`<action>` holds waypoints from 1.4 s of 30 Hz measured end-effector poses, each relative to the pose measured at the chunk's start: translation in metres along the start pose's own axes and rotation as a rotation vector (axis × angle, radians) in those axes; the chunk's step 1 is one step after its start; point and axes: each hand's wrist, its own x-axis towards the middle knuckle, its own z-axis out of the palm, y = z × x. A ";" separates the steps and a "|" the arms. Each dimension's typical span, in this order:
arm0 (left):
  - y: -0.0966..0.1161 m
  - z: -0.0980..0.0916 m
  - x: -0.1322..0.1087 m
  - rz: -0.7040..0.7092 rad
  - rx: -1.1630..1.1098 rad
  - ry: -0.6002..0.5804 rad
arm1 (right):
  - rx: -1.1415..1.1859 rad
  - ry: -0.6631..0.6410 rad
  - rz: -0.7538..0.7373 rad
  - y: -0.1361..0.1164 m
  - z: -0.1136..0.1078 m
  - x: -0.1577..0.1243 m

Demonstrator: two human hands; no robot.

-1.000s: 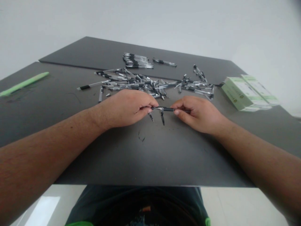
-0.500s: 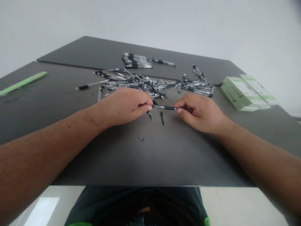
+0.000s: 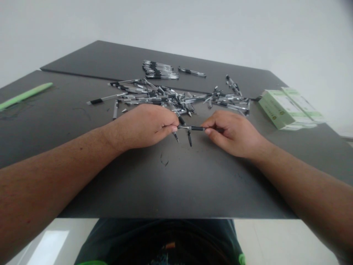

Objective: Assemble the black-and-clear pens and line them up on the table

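Note:
Between my hands lies a clear pen [image 3: 194, 128] with a black grip, held level just above the table. My left hand [image 3: 150, 125] pinches its left end between thumb and forefinger. On the other end, the thumb and fingers of my right hand [image 3: 227, 131] are closed; they hide that end. Below the pen, a small black clip-like piece [image 3: 189, 139] rests on the table. A dark pen tip [image 3: 175, 137] pokes out under my left fingers; whether that hand touches it I cannot tell. Behind my hands spreads a loose pile of pens and pen parts [image 3: 154, 98].
A neat row of pens [image 3: 160, 70] lies at the back, with a single pen [image 3: 192, 71] to its right. Green-and-white boxes [image 3: 286, 109] stand on the right. At the far left is a large green pen-shaped object [image 3: 26, 96]. The grey table [image 3: 176, 191] ends near my lap.
Both hands keep their grip on the pen and have hardly moved; the right hand is slightly closer to the left. The whole view has shifted a little.

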 end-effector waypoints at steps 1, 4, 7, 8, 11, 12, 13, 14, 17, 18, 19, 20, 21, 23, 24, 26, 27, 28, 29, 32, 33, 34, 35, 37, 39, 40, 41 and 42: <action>0.000 0.000 0.000 0.003 0.003 -0.005 | -0.002 0.001 -0.003 0.000 0.000 0.000; 0.000 0.000 0.001 0.005 0.005 -0.015 | -0.011 0.005 -0.022 0.000 0.000 0.000; 0.001 0.001 0.001 0.003 0.001 -0.016 | -0.017 0.000 -0.027 0.001 0.001 0.000; 0.001 0.001 0.000 0.001 0.000 -0.012 | -0.019 -0.002 -0.020 0.001 0.001 0.000; 0.001 0.001 0.000 -0.009 0.003 -0.009 | -0.022 -0.003 -0.004 0.000 0.001 0.000; 0.001 0.001 0.000 -0.013 0.007 -0.012 | -0.022 0.000 -0.007 0.000 0.001 0.000; 0.001 0.001 0.000 -0.014 0.011 -0.017 | -0.020 0.001 -0.011 0.000 0.001 0.000; 0.001 0.002 0.001 -0.013 0.014 -0.023 | -0.018 0.000 -0.014 -0.001 0.001 0.000; 0.002 0.002 0.001 -0.009 0.013 -0.036 | -0.005 -0.019 0.004 -0.002 0.000 0.001; 0.003 0.001 0.001 -0.013 0.012 -0.037 | -0.001 -0.023 0.013 -0.003 0.000 0.001; 0.003 0.001 0.001 -0.019 0.012 -0.037 | 0.003 -0.023 0.018 -0.003 0.001 0.001; 0.004 0.001 0.001 -0.027 0.012 -0.034 | 0.005 -0.018 0.017 -0.003 0.001 0.001; 0.004 0.001 0.001 -0.032 0.013 -0.032 | 0.005 -0.013 0.013 -0.002 0.001 0.001; 0.003 0.002 0.001 -0.029 0.012 -0.033 | 0.001 -0.009 0.001 -0.002 0.002 0.001; 0.003 0.002 0.001 -0.025 0.008 -0.035 | -0.004 -0.011 -0.002 -0.001 0.002 0.001; 0.003 0.001 0.001 -0.032 -0.007 -0.029 | -0.017 -0.010 0.004 -0.002 0.002 0.000; 0.003 0.000 0.001 -0.048 -0.016 -0.018 | -0.024 -0.004 0.011 -0.002 0.001 0.000; 0.004 -0.001 0.001 -0.070 -0.025 -0.006 | -0.031 0.004 0.020 -0.003 0.001 0.000; 0.005 -0.002 0.001 -0.096 -0.035 0.008 | -0.036 0.011 0.030 -0.004 0.000 0.000; 0.010 -0.006 0.000 -0.163 -0.093 0.049 | -0.040 0.020 0.042 -0.006 -0.001 0.001; 0.012 -0.006 0.000 -0.173 -0.121 0.056 | -0.038 0.021 0.038 -0.006 -0.001 0.001; 0.013 -0.006 0.000 -0.177 -0.149 0.059 | -0.037 0.022 0.032 -0.006 0.000 0.000; 0.015 -0.005 0.000 -0.174 -0.174 0.058 | -0.036 0.022 0.025 -0.007 0.000 0.000; 0.016 -0.003 0.000 -0.162 -0.215 0.050 | -0.033 0.028 0.005 -0.007 0.001 0.000; 0.016 -0.001 0.000 -0.173 -0.254 0.063 | -0.024 0.044 -0.007 -0.008 0.002 0.000; 0.016 0.000 0.000 -0.191 -0.275 0.078 | -0.017 0.056 -0.006 -0.008 0.002 0.000; 0.015 0.000 0.000 -0.217 -0.296 0.096 | -0.012 0.067 0.005 -0.008 0.002 0.000; 0.014 0.000 0.000 -0.249 -0.317 0.121 | -0.008 0.076 0.024 -0.008 0.001 0.000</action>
